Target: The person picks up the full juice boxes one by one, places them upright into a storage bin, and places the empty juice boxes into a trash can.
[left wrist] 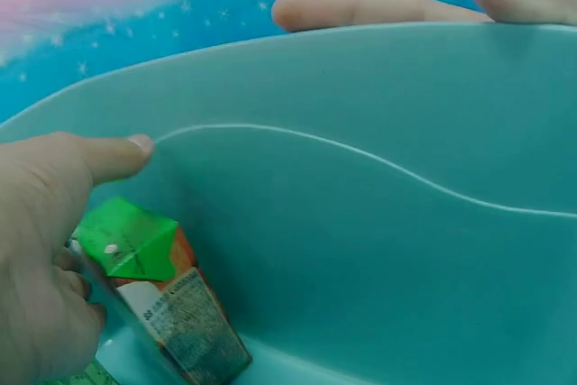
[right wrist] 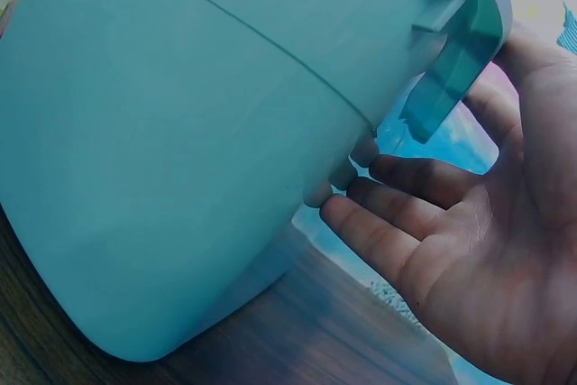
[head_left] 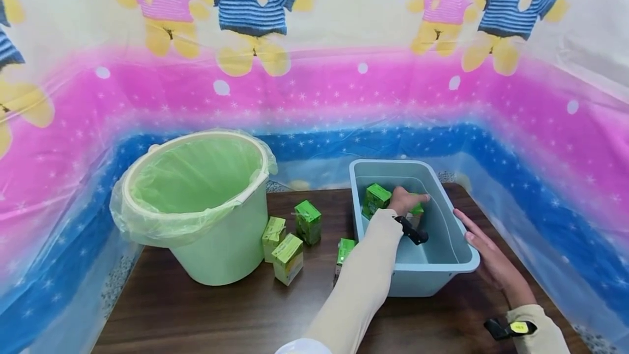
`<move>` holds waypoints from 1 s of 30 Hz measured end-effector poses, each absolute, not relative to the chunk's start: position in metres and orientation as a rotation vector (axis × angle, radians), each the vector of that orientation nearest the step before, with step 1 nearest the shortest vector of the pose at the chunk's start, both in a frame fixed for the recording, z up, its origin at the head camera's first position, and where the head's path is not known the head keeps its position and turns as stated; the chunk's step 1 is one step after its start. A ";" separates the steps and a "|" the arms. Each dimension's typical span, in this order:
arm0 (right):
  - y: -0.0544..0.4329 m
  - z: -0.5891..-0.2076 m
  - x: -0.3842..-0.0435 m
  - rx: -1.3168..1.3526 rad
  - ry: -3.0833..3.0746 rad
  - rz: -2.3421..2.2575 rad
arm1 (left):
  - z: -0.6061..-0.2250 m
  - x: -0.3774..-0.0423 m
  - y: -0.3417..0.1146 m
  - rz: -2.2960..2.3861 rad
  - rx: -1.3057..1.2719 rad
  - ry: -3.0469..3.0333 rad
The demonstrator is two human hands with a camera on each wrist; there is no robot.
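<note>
A blue-grey plastic basin (head_left: 432, 283) stands on the right of the table. My left hand (head_left: 405, 200) reaches into it, beside a green-topped drink carton (left wrist: 180, 304) that leans inside. In the left wrist view the thumb sticks out over the carton's top, while the bent fingers lie at its left side. Another green drink carton (head_left: 377, 196) sits left of that hand in the basin. My right hand (head_left: 496, 264) rests against the basin's right side. Its straight fingertips touch the outer wall in the right wrist view, with the thumb up by the rim.
A light green bucket (head_left: 231, 255) with a green plastic liner (head_left: 196, 179) stands at the left. Between bucket and basin are several drink cartons, including a pale green one (head_left: 288, 258) and a darker one (head_left: 308, 223). A printed curtain (head_left: 314, 92) surrounds the brown table (head_left: 216, 316).
</note>
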State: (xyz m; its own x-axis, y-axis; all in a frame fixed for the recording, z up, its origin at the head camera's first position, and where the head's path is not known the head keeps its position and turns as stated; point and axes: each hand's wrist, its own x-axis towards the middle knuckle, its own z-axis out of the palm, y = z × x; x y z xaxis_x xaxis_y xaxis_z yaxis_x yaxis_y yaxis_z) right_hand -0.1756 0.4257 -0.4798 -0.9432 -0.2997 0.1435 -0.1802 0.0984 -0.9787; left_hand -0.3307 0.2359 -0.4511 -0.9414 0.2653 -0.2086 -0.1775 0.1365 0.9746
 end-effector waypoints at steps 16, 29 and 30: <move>0.424 -0.480 -0.176 -0.487 2.261 -2.000 | -0.393 -0.323 0.221 1.803 0.357 2.247; 0.422 -0.479 -0.175 -0.519 2.213 -2.048 | -0.344 -0.311 0.168 1.884 0.696 2.130; 0.422 -0.480 -0.174 -0.517 2.218 -2.044 | -0.343 -0.308 0.162 1.904 0.712 2.107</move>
State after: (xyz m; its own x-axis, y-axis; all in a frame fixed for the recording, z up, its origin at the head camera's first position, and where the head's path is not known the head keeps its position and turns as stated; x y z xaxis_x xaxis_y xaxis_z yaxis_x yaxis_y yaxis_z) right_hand -0.1740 0.4220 -0.4801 -0.9398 -0.2983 0.1666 -0.1903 0.0522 -0.9803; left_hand -0.3083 0.1618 -0.3435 -0.8602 0.4841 0.1600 0.2083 0.0471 0.9769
